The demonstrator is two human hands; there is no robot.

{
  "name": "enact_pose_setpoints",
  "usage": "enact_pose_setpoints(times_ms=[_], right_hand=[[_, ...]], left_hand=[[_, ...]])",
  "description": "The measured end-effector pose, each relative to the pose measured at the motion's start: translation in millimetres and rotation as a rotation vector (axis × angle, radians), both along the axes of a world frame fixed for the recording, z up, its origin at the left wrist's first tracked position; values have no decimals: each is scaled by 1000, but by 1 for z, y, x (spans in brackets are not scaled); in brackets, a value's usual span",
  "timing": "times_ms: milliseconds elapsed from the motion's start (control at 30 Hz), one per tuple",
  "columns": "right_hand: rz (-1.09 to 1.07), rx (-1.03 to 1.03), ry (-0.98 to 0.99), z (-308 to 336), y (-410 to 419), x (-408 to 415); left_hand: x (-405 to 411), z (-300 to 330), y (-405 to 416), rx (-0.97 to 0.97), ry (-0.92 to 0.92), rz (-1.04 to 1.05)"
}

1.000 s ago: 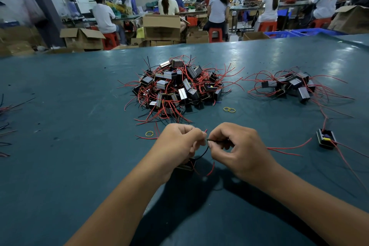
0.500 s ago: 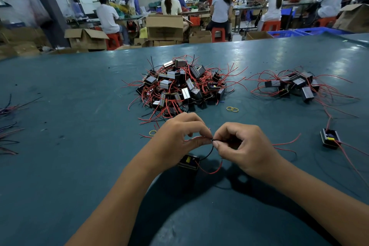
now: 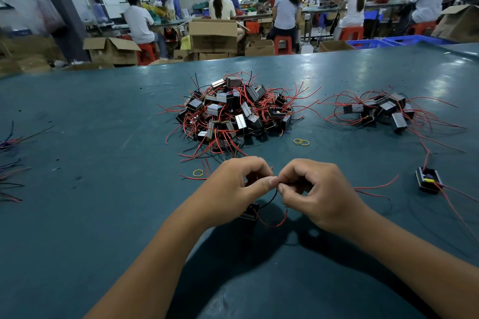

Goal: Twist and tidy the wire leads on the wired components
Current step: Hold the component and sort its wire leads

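Observation:
My left hand [image 3: 233,189] and my right hand [image 3: 315,194] meet fingertip to fingertip above the teal table [image 3: 90,163]. Both pinch the same thin black wire lead [image 3: 270,195]. That lead and a red lead [image 3: 278,224] loop down to a small black component [image 3: 250,211] hanging just under my left hand. Straight behind my hands lies a big pile of black components [image 3: 233,111] tangled in red wires. A smaller pile [image 3: 381,110] sits at the back right. One single component [image 3: 427,180] with long red leads lies to the right.
Yellow rubber bands lie loose: one [image 3: 198,172] left of my hands, a pair [image 3: 301,141] beyond them. Loose wire ends [image 3: 10,166] poke in at the left edge. Past the table's far edge stand cardboard boxes [image 3: 213,35] and several seated workers.
The hands have drawn closer, thumbs now nearly touching. They have also shifted slightly away from me, with the component still dangling below the left hand.

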State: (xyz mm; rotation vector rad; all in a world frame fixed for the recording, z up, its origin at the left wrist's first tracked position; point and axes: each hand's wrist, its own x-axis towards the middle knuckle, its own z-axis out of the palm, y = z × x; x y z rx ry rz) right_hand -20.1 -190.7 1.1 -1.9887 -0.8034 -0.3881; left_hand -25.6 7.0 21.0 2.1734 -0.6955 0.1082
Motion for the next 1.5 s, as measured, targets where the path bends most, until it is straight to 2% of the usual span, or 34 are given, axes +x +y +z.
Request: enact_pose_setpoints(times_ms=[267,367,433,533,667,800,1067,1200,1333,1500], right_hand=[[-38,-191,-226,-1,-1,0],[-41,-182,-224,-2,0,0],[-43,-125,-151,-2,1,1],[-40,-7,-13,-3,0,4],[-31,39,51,-3,-1,4],[-17,40,79,-3,-1,5],[10,24,111,0,-1,2],[1,10,93,2,-1,0],[-16,-21,45,3,0,-1],[-12,-46,19,2,-1,0]], left_hand=[[-5,2,-12,-458,766,98],[-5,1,-15,-538,881,126],[-5,1,-16,-486,772,148],[-3,1,-13,-354,467,170],[1,1,-1,-131,52,139],[3,-1,5,-6,-122,71],[8,-3,6,67,-281,22],[6,-2,4,79,-282,30],[4,-1,2,51,-161,47],[0,0,1,-104,152,39]])
